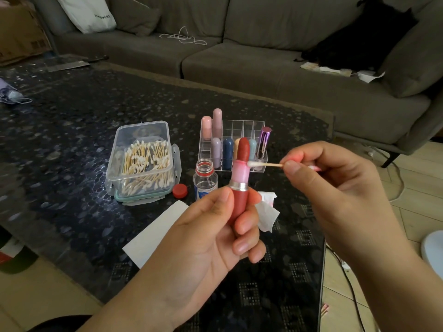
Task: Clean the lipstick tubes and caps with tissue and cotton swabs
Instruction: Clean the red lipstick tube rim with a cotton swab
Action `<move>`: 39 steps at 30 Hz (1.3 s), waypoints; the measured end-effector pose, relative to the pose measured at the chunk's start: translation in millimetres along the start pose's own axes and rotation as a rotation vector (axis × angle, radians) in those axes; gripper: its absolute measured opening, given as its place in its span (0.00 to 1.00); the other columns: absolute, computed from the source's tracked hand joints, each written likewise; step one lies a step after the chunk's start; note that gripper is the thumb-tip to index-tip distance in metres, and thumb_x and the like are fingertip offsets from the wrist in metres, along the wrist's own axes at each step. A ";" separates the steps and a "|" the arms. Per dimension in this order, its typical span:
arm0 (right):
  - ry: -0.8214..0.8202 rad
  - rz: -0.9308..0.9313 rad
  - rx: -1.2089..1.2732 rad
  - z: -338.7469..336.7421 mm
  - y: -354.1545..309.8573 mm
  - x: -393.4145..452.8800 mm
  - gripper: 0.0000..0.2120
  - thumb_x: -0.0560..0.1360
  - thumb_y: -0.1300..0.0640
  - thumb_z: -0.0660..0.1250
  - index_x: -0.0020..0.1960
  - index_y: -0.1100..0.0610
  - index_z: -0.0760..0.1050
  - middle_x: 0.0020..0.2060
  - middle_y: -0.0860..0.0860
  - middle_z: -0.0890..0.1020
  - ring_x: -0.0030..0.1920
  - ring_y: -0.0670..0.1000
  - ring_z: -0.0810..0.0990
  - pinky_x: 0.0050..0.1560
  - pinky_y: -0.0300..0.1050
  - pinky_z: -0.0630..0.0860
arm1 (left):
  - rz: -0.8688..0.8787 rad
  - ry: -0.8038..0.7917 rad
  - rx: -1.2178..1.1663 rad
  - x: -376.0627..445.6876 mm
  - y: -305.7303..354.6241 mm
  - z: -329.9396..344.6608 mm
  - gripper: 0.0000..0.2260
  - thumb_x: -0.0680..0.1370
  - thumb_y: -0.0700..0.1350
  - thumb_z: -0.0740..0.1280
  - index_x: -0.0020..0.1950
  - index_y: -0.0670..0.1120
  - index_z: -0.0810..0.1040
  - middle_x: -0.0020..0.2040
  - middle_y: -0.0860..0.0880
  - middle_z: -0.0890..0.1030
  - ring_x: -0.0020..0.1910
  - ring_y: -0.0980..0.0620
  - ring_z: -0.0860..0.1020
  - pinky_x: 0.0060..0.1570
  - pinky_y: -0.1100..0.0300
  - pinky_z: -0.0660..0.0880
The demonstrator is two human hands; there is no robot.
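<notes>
The left hand (211, 238) grips an uncapped red lipstick tube (238, 202) upright above the counter (72, 130). The right hand (335, 178) pinches a cotton swab (263, 164), its tip touching the pink collar. Behind stand a swab box (143, 161), an open bottle (205, 178), its red cap (179, 190), an organizer (239, 144) and tissue (266, 212), apparently stained pink.

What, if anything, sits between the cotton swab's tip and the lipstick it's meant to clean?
Nothing visible. The right hand pinches the cotton swab, whose white tip already reaches the pink inner sleeve of the lipstick that the left hand holds upright.
</notes>
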State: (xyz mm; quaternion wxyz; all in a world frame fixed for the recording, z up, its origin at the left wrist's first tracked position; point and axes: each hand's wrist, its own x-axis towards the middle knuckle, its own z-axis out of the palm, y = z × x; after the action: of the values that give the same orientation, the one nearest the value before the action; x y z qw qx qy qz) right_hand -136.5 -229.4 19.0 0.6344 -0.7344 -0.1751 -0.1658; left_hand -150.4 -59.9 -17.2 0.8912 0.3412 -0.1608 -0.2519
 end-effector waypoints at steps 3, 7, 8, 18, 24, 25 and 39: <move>-0.012 -0.005 0.026 1.9 -0.5 0.0 0.03 0.69 0.52 0.68 0.37 0.50 0.79 0.31 0.64 0.66 0.32 0.57 0.62 0.33 0.32 0.65 | -0.009 -0.010 0.003 -0.3 -0.4 0.3 0.12 0.78 0.50 0.65 0.51 0.42 0.80 0.34 0.50 0.72 0.30 0.55 0.70 0.35 0.59 0.73; -0.007 0.001 0.034 0.4 1.1 0.2 0.04 0.68 0.52 0.68 0.37 0.51 0.79 0.30 0.62 0.66 0.31 0.54 0.63 0.32 0.32 0.65 | -0.016 -0.007 -0.021 -0.7 -0.2 -0.2 0.12 0.79 0.49 0.62 0.50 0.42 0.80 0.34 0.50 0.72 0.29 0.55 0.69 0.35 0.59 0.73; -0.007 0.003 0.028 -0.1 1.2 0.3 0.04 0.68 0.52 0.68 0.37 0.51 0.79 0.30 0.61 0.66 0.31 0.54 0.63 0.32 0.32 0.65 | -0.015 -0.008 -0.032 -0.6 0.0 -0.3 0.12 0.79 0.49 0.62 0.50 0.42 0.79 0.34 0.49 0.72 0.30 0.54 0.69 0.35 0.59 0.73; -0.014 0.001 -0.033 1.6 -1.7 -1.2 0.03 0.70 0.56 0.71 0.38 0.53 0.78 0.28 0.56 0.69 0.29 0.48 0.65 0.31 0.30 0.65 | -0.015 -0.017 -0.047 -0.7 0.6 -1.6 0.12 0.78 0.49 0.64 0.51 0.41 0.79 0.35 0.49 0.72 0.30 0.54 0.69 0.36 0.58 0.73; -0.077 0.002 -0.051 5.3 -2.4 -3.5 0.08 0.69 0.50 0.67 0.39 0.54 0.78 0.27 0.60 0.68 0.27 0.53 0.63 0.27 0.32 0.64 | -0.011 -0.009 -0.036 -1.4 2.0 -1.8 0.12 0.78 0.50 0.65 0.51 0.42 0.79 0.35 0.49 0.72 0.30 0.54 0.69 0.36 0.58 0.73; -0.067 0.003 -0.055 5.1 -2.3 -3.5 0.08 0.69 0.49 0.67 0.39 0.54 0.78 0.27 0.61 0.68 0.26 0.50 0.63 0.27 0.32 0.64 | -0.010 -0.009 -0.036 -1.4 1.9 -1.5 0.12 0.78 0.50 0.64 0.52 0.42 0.79 0.35 0.49 0.72 0.30 0.54 0.69 0.36 0.59 0.73; 0.013 -0.018 -0.137 2.6 -2.0 -2.0 0.09 0.70 0.48 0.66 0.40 0.53 0.79 0.27 0.55 0.71 0.26 0.42 0.66 0.28 0.30 0.64 | -0.003 0.015 -0.020 -1.2 1.1 0.4 0.12 0.76 0.50 0.66 0.51 0.43 0.80 0.35 0.49 0.73 0.30 0.54 0.69 0.35 0.59 0.73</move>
State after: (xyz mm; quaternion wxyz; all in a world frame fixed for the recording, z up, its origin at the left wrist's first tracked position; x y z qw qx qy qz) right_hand -139.1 -226.7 19.5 0.5822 -0.7735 -0.1656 -0.1880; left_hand -151.3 -58.7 -16.3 0.8954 0.3343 -0.1511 -0.2521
